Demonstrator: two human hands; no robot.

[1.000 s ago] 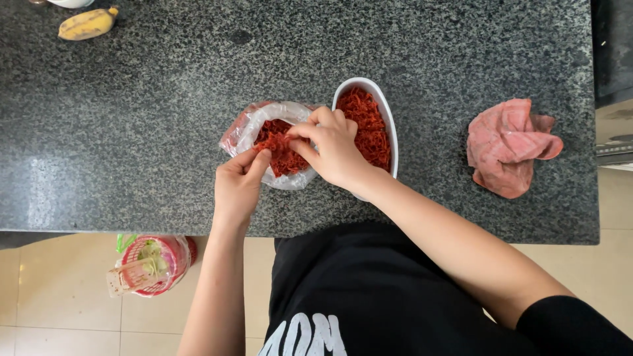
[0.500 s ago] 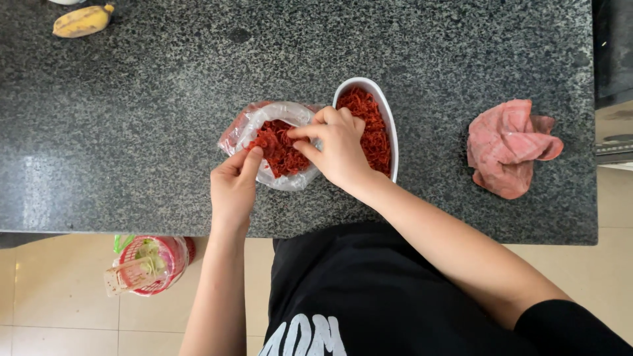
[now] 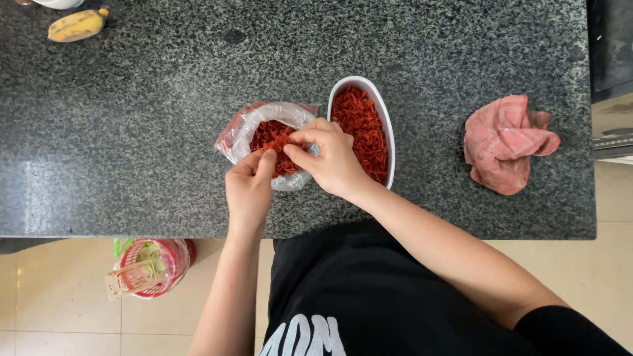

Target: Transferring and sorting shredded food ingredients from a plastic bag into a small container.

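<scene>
A clear plastic bag point(image 3: 247, 125) holding red shredded food point(image 3: 270, 135) sits on the dark speckled granite counter point(image 3: 132, 132). Right beside it stands a white oval dish point(image 3: 389, 132) filled with the same red shreds point(image 3: 359, 118). My left hand point(image 3: 249, 188) pinches the bag's near rim between thumb and fingers. My right hand point(image 3: 330, 158) reaches over from the dish side, its fingertips closed on the bag's near edge, touching the shreds. Part of the bag and dish is hidden under my right hand.
A crumpled pink cloth point(image 3: 504, 142) lies at the right of the counter. A yellow banana point(image 3: 78, 25) rests at the far left by a white vessel point(image 3: 59, 3). On the tiled floor below the counter edge stands a pink basket point(image 3: 148, 267).
Both hands have shifted slightly along the bag's near rim, and the right hand's fingers have drawn closer to the left hand. The bag and dish stay in place.
</scene>
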